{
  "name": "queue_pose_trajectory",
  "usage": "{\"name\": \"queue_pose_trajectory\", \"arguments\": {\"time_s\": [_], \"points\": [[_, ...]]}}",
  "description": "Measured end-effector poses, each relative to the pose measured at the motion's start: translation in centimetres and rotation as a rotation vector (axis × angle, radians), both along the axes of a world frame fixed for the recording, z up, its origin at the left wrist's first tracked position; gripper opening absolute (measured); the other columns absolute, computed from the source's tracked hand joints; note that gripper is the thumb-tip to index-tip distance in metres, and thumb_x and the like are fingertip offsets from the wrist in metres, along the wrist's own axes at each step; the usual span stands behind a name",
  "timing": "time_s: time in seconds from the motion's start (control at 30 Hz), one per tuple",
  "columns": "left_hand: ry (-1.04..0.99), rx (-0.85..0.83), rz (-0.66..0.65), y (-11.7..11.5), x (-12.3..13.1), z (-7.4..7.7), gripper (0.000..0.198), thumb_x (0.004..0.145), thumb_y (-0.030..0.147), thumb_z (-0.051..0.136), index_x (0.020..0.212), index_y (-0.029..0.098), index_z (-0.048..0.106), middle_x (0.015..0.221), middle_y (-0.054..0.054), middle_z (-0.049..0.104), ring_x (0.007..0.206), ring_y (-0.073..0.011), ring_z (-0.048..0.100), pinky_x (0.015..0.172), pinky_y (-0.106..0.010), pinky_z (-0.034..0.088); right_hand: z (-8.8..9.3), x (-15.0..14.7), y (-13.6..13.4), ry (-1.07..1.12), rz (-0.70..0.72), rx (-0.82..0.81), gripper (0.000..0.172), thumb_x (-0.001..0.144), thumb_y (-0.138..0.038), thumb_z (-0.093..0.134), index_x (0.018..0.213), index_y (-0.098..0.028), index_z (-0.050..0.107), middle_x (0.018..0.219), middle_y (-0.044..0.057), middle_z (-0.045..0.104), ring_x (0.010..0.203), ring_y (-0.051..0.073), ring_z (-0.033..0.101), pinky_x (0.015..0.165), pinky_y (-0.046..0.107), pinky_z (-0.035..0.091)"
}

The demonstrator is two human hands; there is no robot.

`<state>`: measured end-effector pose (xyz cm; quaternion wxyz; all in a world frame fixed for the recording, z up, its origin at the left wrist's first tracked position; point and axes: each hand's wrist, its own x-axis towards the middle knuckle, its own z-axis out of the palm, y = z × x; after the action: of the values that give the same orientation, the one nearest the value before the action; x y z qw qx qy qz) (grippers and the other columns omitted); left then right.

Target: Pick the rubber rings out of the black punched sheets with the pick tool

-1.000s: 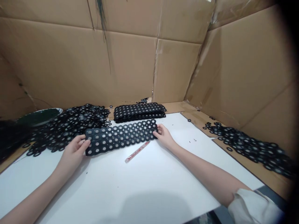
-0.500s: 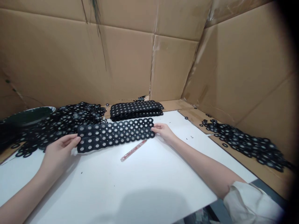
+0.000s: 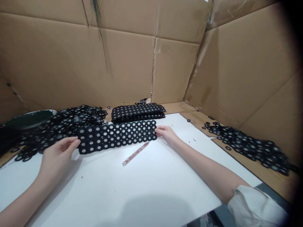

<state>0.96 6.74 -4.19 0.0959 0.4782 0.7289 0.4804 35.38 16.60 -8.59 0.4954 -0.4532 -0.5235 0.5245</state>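
Observation:
Stretched between my hands is a black sheet of joined rings (image 3: 117, 135), with several rows of round holes. My left hand (image 3: 59, 155) pinches its left end between thumb and fingers. At the right end, my right hand (image 3: 165, 133) grips the edge with its fingertips. The sheet is tilted up and hides part of the white board behind it. Just below its right half, a thin pen-like stick in a clear wrapper with red marks (image 3: 135, 154) lies on the board. Behind the sheet sits a stack of similar black perforated sheets (image 3: 138, 109).
Loose black rings (image 3: 78, 118) are heaped at the back left beside a dark green round tray (image 3: 30, 118). Another pile of rings (image 3: 246, 146) lies on cardboard at the right. Cardboard walls (image 3: 123, 63) enclose the white board (image 3: 99, 195).
The sheet's lower edge has risen slightly at the left, and the gap between its two halves looks more closed. Both hands keep their hold, and the view has shifted a little.

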Motion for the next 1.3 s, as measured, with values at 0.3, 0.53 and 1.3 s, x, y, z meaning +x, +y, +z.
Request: {"name": "queue_pose_trajectory", "arguments": {"time_s": [0.3,0.53,1.3], "points": [[0.075,0.043,-0.034,0.07,-0.35,-0.5,0.03,0.066,0.043,0.055,0.083,0.019,0.064,0.092,-0.006,0.067,0.087,-0.0244,0.059,0.083,-0.037,0.043,-0.47,0.34,0.16,-0.014,0.004,0.002,0.017,0.057,-0.029,0.066,0.064,-0.014,0.062,0.063,0.003,0.061,0.055,0.011,0.052,0.057,0.026,0.042],[0.121,0.072,-0.052,-0.08,-0.41,-0.51,0.025,0.066,0.043,0.056,0.077,0.021,0.065,0.086,-0.004,0.068,0.079,-0.0222,0.059,0.075,-0.031,0.045,-0.3,0.4,-0.05,0.01,0.013,-0.021,0.02,0.056,-0.031,0.068,0.066,-0.014,0.063,0.066,0.004,0.062,0.057,0.012,0.054,0.059,0.027,0.043],[0.067,0.052,-0.048,-0.63,0.27,-0.05,0.026,0.069,0.038,0.053,0.083,0.019,0.062,0.078,-0.002,0.065,0.069,-0.0181,0.058,0.063,-0.026,0.043,0.31,0.18,-0.48,-0.096,-0.008,0.076,0.024,0.059,-0.034,0.067,0.069,-0.013,0.062,0.066,0.002,0.061,0.058,0.01,0.053,0.06,0.024,0.042]]}}
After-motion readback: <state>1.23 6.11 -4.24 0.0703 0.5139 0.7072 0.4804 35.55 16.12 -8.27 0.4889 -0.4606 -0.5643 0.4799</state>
